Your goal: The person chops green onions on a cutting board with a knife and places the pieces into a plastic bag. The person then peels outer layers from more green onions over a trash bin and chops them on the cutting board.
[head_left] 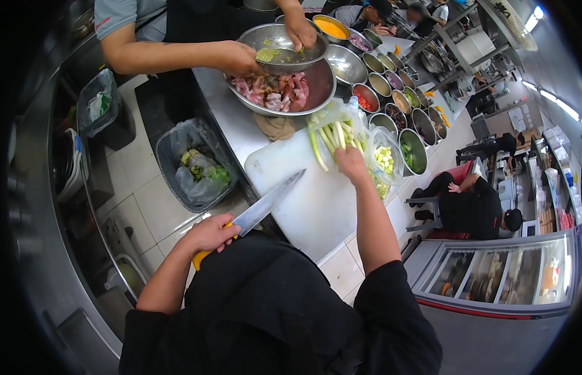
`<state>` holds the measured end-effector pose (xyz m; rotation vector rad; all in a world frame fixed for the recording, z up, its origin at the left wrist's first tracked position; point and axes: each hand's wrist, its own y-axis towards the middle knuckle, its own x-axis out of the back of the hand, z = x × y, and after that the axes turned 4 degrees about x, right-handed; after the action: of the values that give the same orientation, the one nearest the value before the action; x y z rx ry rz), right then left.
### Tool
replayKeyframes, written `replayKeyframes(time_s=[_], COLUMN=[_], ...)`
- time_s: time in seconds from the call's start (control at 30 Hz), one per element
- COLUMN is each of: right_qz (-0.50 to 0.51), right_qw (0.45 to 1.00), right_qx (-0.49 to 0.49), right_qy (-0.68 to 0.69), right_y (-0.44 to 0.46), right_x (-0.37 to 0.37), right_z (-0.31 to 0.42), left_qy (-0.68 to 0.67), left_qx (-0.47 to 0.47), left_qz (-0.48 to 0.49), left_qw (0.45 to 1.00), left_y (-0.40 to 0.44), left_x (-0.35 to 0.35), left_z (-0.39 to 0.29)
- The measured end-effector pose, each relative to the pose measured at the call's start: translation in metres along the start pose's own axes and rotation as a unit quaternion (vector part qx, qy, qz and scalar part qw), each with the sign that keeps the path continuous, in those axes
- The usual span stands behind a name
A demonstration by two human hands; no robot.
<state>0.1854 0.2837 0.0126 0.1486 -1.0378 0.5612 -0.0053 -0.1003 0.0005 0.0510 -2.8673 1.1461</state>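
My left hand (212, 234) is wrapped round the yellow handle of a large knife (266, 203), whose blade points away over the near left edge of a white cutting board (297, 219). At the board's far side, my right hand (350, 161) has its fingers closed on pale green stalks (334, 139). Under and behind the stalks is a clear plastic bag (328, 115). Just right of that hand, chopped green pieces (383, 161) show in another clear bag.
Across the counter, a co-worker's hands (239, 57) tilt a metal bowl (281, 37) over a larger bowl of raw meat (322, 87). Several metal containers (414, 150) stand right of the board. A lined bin (194, 165) is on the left. A seated person (469, 206) is at right.
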Motion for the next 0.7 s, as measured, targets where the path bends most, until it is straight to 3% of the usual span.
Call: replayKeyframes(time_s=[0.1, 0.2, 0.27, 0.43, 0.53, 0.63, 0.7], right_qz=[0.083, 0.062, 0.075, -0.009, -0.024, -0.144, -0.119], right_qw=[0.996, 0.987, 0.983, 0.989, 0.997, 0.98, 0.984], right_qx=[-0.024, 0.133, 0.142, 0.14, 0.078, 0.11, 0.095], right_qy=[0.015, -0.07, -0.085, -0.053, -0.014, -0.085, -0.092], right_y=[-0.039, -0.086, -0.109, -0.123, -0.084, -0.053, -0.038], right_x=[0.016, -0.018, -0.045, -0.038, -0.025, -0.043, -0.053], right_z=[0.016, 0.011, 0.006, 0.024, 0.012, -0.005, -0.013], left_qy=[0.004, 0.021, 0.033, 0.104, 0.161, 0.158, 0.142], left_qx=[-0.002, -0.01, -0.013, -0.04, -0.075, -0.072, -0.061], left_qz=[-0.004, -0.042, -0.078, -0.125, -0.143, -0.142, -0.146], left_qw=[1.0, 0.999, 0.996, 0.986, 0.974, 0.975, 0.977], left_y=[-0.002, -0.002, -0.004, -0.012, -0.007, -0.003, -0.007], left_x=[0.001, 0.002, 0.0, -0.002, -0.003, -0.005, -0.006], left_z=[-0.002, 0.002, 0.001, -0.018, -0.013, -0.012, -0.014])
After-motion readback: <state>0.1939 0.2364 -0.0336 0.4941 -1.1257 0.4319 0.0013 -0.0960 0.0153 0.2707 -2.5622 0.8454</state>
